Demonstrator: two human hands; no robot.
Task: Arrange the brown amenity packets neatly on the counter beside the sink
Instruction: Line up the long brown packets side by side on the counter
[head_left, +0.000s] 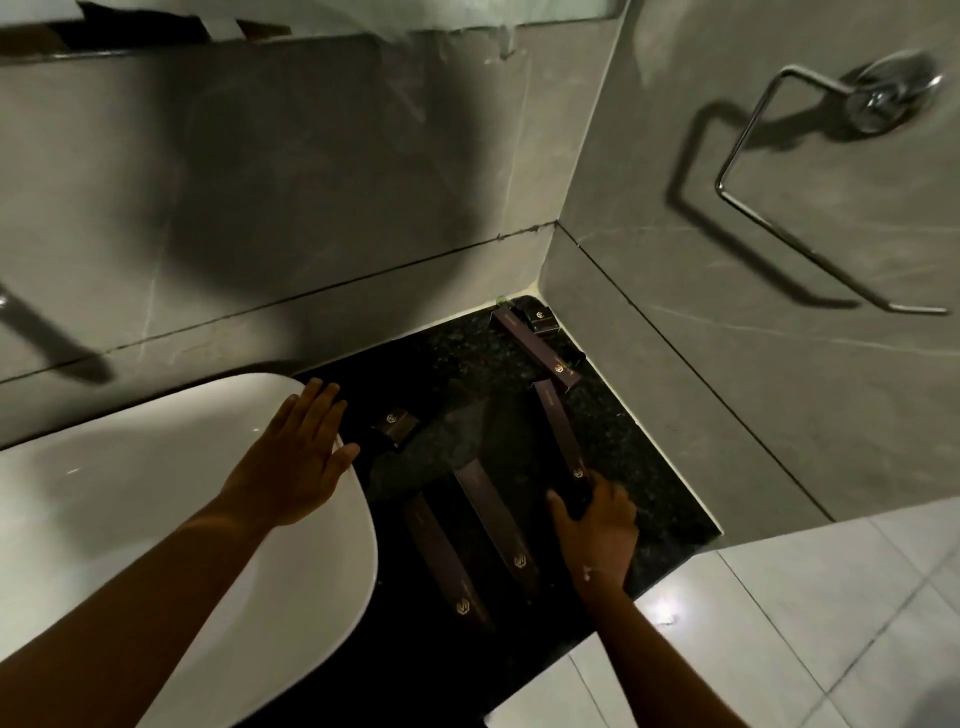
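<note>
Packets (493, 525) lie scattered on dark counter (649, 467); right hand (597, 530) grips one packet's near end, left hand (296, 452) spread flat on sink (156, 493) rim.

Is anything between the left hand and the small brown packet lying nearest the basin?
Nothing visible. The left hand rests flat on the sink rim, and only bare dark counter separates its fingertips from the small packet. The right hand is on a different, long packet.

sink (130, 493) cut off left, towel ring (810, 171) blurred
</note>
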